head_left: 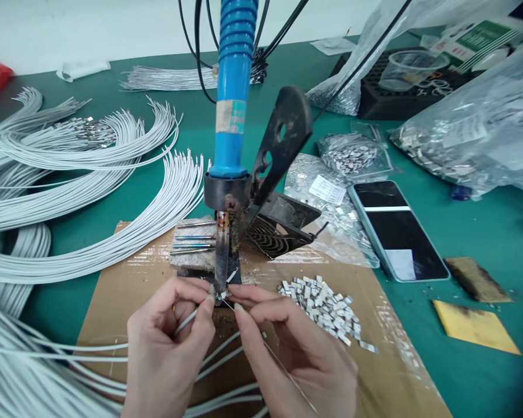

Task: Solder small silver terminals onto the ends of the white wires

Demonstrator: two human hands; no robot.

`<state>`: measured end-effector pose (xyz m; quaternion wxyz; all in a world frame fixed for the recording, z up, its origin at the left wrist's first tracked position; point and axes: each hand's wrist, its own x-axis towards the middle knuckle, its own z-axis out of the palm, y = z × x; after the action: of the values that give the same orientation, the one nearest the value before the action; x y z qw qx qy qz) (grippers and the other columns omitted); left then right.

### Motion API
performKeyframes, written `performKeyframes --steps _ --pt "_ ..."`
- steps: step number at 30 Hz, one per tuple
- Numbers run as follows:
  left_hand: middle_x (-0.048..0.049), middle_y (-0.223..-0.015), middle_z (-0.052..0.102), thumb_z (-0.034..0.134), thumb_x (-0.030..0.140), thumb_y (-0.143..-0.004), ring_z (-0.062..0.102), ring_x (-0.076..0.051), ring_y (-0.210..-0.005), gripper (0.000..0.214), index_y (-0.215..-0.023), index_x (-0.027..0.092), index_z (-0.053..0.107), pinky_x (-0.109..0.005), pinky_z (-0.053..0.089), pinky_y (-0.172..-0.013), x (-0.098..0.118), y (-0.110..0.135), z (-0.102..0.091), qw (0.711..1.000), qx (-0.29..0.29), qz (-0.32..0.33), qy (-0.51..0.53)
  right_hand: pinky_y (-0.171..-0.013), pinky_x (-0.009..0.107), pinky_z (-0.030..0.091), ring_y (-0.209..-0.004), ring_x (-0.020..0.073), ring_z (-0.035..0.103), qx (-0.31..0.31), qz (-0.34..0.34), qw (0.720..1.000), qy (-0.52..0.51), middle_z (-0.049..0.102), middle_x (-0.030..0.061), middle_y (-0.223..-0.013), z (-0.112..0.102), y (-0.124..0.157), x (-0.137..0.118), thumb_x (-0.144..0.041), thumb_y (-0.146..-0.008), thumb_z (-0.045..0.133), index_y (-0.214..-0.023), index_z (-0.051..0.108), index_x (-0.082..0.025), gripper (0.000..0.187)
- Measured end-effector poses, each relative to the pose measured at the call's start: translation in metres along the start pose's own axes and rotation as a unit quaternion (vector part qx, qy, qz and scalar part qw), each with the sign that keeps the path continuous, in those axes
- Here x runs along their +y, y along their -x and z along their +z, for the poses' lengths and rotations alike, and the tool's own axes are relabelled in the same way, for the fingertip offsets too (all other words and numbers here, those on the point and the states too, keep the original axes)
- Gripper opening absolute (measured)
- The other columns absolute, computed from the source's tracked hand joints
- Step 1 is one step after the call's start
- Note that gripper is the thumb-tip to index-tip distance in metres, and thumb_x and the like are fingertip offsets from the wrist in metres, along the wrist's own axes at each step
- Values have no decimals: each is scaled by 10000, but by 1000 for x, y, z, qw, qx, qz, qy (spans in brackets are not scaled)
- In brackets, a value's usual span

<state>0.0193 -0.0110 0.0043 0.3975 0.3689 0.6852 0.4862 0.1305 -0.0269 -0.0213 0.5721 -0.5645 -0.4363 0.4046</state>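
Both hands come up from the bottom edge and meet just below the tip of a soldering iron (222, 261), over a taped sheet of cardboard (387, 360) on the green surface (483, 232).

The left hand (168, 342) has its back to the camera and its fingers curled. Thumb and forefinger are closed in a pinch on a white wire (187, 321), which runs up and to the right so that its end lies at the iron's tip.

The right hand (296, 348) is turned palm inward, with its thumb and forefinger pinched together beside the tip. A thin metal strand (287, 371) runs from that pinch down across the palm. A small metal piece (224, 295) sits between the two sets of fingertips, touching the iron. I cannot tell which hand holds it.

The iron's blue handle (233, 104) stands nearly upright in a black metal stand (279, 151).

- Just right of the hands is a heap of small metal terminals (326, 307).
- Farther right a phone (396, 229) lies face up, with a yellow sponge (475, 326) near it.
- Bundles of white wires (91, 191) fan across the left side.
- Plastic bags of parts (475, 139) lie at the back right.
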Motion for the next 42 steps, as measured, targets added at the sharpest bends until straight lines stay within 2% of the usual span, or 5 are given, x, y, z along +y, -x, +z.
performKeyframes --steps 6,19,26,34,42 --pt "-9 -796 752 775 201 -717 556 -79 -544 95 -638 208 722 -160 338 -430 -3 -2 -3 1000 -10 4 -6 -820 131 569 -941 99 794 0 -7 1000 3 832 -44 -1017 0 -1 1 -139 -920 706 -760 683 -261 202" --pt "-32 -810 778 789 180 -736 586 -104 -546 94 -666 207 733 -171 366 -419 -6 -5 -8 998 -39 43 -32 -768 245 622 -872 197 810 4 -17 1000 25 842 54 -976 -2 -3 -4 -131 -895 736 -721 697 -230 204" --pt "-4 -795 756 782 216 -726 509 -64 -520 117 -633 205 712 -159 358 -456 -2 -2 -3 1000 -4 12 -15 -779 207 612 -882 169 806 8 -21 1000 18 841 25 -982 -1 -1 -2 -130 -894 739 -737 696 -239 196" --pt "1 -775 730 783 191 -696 502 -74 -527 102 -624 202 711 -172 337 -446 -1 -3 -3 1000 -13 -3 -2 -708 211 622 -853 187 813 12 -18 1000 17 841 52 -966 -2 -2 -1 -142 -894 752 -737 707 -224 183" --pt "-30 -791 743 792 184 -686 558 -102 -549 92 -627 199 723 -183 342 -427 -1 -3 -4 1000 -9 4 2 -811 241 619 -860 176 801 11 -28 999 11 841 34 -958 -1 -2 0 -118 -885 762 -751 724 -238 185"
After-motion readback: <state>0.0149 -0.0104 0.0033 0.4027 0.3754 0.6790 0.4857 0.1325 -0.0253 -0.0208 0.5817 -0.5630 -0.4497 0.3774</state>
